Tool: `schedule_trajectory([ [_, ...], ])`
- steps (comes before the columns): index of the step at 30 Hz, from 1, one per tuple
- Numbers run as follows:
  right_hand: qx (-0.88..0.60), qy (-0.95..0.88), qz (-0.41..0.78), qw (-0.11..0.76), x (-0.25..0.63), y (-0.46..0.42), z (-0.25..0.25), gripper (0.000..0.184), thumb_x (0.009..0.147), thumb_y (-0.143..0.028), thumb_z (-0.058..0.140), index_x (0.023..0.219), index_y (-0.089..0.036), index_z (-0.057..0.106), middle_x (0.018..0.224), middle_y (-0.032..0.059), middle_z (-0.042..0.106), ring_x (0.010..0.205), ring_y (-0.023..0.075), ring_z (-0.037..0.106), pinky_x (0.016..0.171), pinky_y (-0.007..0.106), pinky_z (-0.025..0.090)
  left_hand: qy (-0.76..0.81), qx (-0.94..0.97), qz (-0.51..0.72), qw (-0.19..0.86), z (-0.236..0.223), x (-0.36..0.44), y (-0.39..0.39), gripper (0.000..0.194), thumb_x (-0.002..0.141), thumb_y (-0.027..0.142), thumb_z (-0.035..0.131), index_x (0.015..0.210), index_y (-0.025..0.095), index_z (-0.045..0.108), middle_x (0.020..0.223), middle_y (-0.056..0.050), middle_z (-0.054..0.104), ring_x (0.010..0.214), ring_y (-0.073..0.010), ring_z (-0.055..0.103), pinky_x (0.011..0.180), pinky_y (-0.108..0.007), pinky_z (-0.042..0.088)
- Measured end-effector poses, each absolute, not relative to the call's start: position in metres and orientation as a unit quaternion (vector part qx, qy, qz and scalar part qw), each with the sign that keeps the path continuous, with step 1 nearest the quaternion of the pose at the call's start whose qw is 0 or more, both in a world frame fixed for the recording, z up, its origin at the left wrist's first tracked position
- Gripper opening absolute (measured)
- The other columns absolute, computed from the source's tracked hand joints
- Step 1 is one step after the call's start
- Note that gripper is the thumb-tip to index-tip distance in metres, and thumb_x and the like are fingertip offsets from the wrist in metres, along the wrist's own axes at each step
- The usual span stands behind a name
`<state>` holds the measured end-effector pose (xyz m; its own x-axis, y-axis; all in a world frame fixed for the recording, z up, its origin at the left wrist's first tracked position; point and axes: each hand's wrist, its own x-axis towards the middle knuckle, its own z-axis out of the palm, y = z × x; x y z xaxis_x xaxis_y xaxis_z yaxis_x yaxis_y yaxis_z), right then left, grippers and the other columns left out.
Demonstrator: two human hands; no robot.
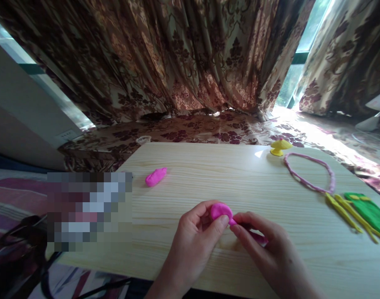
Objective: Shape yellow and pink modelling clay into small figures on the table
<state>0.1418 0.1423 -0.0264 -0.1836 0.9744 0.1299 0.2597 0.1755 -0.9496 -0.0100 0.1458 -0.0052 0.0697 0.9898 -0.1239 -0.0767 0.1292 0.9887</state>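
Note:
Pink modelling clay [220, 211] is between my two hands, just above the near part of the table. My left hand [200, 238] pinches its rounded, flattened end between thumb and fingers. My right hand [267, 249] pinches a thin neck of the clay, and more pink shows under its fingers. Apart from the hands, another pink clay lump [155, 177] lies on the left side of the table, tapered at its upper end.
The pale wooden table [208, 166] bears a yellow clay mushroom-like shape [280, 146], a twisted pink ring [328, 170], yellow strips [344, 214] and a green slab [369, 214] at right. A blurred-out object [93, 211] is at left. Patterned curtains [190, 54] hang behind.

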Motion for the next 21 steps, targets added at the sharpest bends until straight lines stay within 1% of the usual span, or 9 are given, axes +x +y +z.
schedule_trajectory([
  [7,-0.480,-0.638,0.443,0.408,0.1438,0.1446,-0.0226,0.015,0.084,-0.027,0.057,0.093,-0.021,0.067,0.078,0.0006,0.066,0.076,0.0145,0.062,0.061,0.019,0.049,0.489,0.470,0.472,0.563,-0.0076,-0.0089,0.1478,0.015,0.081,0.025,0.061,0.094,0.018,0.064,0.087,0.000,0.066,0.082,-0.0099,0.059,0.073,-0.014,0.044],
  [14,-0.486,-0.637,0.439,0.406,0.1452,0.1445,-0.0225,0.015,0.084,-0.026,0.057,0.094,-0.020,0.067,0.077,0.0011,0.066,0.076,0.0158,0.062,0.061,0.021,0.049,0.508,0.451,0.469,0.564,-0.0045,-0.0060,0.1502,0.015,0.077,0.021,0.065,0.090,0.015,0.065,0.082,-0.001,0.067,0.076,-0.0102,0.059,0.070,-0.015,0.045],
  [18,-0.481,-0.639,0.439,0.410,0.1460,0.1456,-0.0257,0.016,0.085,-0.026,0.056,0.097,-0.022,0.066,0.081,0.0006,0.067,0.078,0.0155,0.062,0.063,0.022,0.050,0.510,0.451,0.474,0.558,-0.0061,-0.0052,0.1492,0.014,0.078,0.021,0.063,0.091,0.016,0.064,0.082,-0.001,0.067,0.077,-0.0101,0.060,0.071,-0.015,0.045],
  [21,-0.478,-0.641,0.433,0.415,0.1466,0.1466,-0.0285,0.016,0.086,-0.027,0.055,0.097,-0.023,0.066,0.084,0.0005,0.067,0.078,0.0151,0.062,0.063,0.022,0.050,0.505,0.467,0.461,0.561,-0.0093,-0.0069,0.1498,0.013,0.080,0.024,0.062,0.091,0.017,0.064,0.084,-0.001,0.067,0.079,-0.0097,0.060,0.073,-0.015,0.045],
])
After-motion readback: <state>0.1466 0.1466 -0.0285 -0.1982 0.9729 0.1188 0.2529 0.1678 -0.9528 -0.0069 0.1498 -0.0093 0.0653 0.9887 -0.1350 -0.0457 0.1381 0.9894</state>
